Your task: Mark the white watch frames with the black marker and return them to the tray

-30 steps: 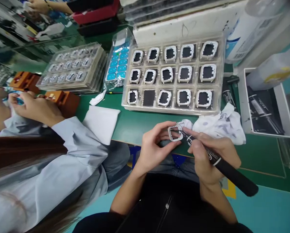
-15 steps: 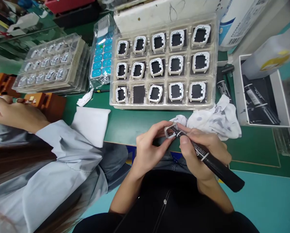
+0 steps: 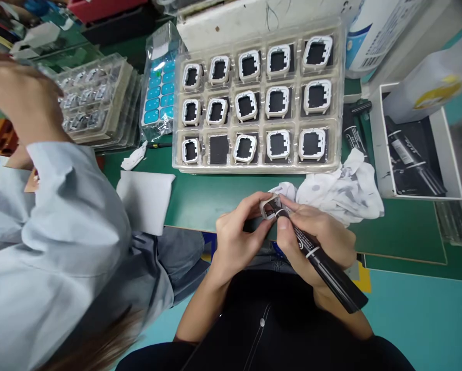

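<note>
Just below the middle of the frame, the left hand (image 3: 236, 239) pinches a small white frame (image 3: 268, 207) between thumb and fingertips, holding it above the near edge of the green tabletop (image 3: 200, 198). The right hand (image 3: 316, 242) is clenched around a black marker (image 3: 319, 263), whose tip touches the frame's inner edge. Compared with half a second ago, the marker has tilted steeper and its tip has slid a little along the frame, while the left grip has stayed closed on the piece; the inking of that edge looks to be in progress. Just above the hands lies a crumpled stained cloth (image 3: 343, 188), and beyond it a clear tray (image 3: 341, 103) with rows of similar white frames, one pocket in the near row empty. At the left of the frame, a co-worker's arm in a pale sleeve (image 3: 61, 216) has risen toward the upper left corner.
</note>
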The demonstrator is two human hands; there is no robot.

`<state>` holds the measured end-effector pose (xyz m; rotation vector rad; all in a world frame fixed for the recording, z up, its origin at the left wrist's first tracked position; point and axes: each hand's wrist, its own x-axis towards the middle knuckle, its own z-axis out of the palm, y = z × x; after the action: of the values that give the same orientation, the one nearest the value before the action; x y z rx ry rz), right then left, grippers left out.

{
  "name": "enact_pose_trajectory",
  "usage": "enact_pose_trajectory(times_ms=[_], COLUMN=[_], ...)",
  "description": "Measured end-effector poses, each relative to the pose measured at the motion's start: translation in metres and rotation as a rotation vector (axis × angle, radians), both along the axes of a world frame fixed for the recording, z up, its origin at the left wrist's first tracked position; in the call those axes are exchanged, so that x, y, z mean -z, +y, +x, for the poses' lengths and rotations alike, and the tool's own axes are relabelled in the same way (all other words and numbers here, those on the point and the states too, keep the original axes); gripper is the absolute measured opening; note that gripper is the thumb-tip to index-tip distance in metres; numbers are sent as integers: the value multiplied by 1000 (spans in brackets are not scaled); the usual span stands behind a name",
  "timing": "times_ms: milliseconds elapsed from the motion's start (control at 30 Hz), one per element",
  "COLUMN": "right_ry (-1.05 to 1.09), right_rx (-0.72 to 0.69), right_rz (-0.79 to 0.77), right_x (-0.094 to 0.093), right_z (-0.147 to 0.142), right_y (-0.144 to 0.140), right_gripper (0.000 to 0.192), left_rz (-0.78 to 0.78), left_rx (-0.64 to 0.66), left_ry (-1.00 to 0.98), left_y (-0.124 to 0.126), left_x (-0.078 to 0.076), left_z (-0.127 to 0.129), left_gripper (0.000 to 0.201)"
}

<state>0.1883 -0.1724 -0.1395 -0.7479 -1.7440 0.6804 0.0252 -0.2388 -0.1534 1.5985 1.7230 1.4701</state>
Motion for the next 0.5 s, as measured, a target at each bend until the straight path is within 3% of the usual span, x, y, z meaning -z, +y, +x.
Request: enact_pose_trajectory(times_ms=[167,500], right_ry=[34,51], right_rx=[51,57], right_rz=[73,36], right_x=[-2,-4], right_z=[-2,-3], right_y=[3,1], right_gripper=[21,20], left_rz=[9,1], left_rx=[5,-15], left_ry=[-24,6], left_y=[0,-2], left_x=[0,-3], left_z=[1,0], left_gripper=[41,37])
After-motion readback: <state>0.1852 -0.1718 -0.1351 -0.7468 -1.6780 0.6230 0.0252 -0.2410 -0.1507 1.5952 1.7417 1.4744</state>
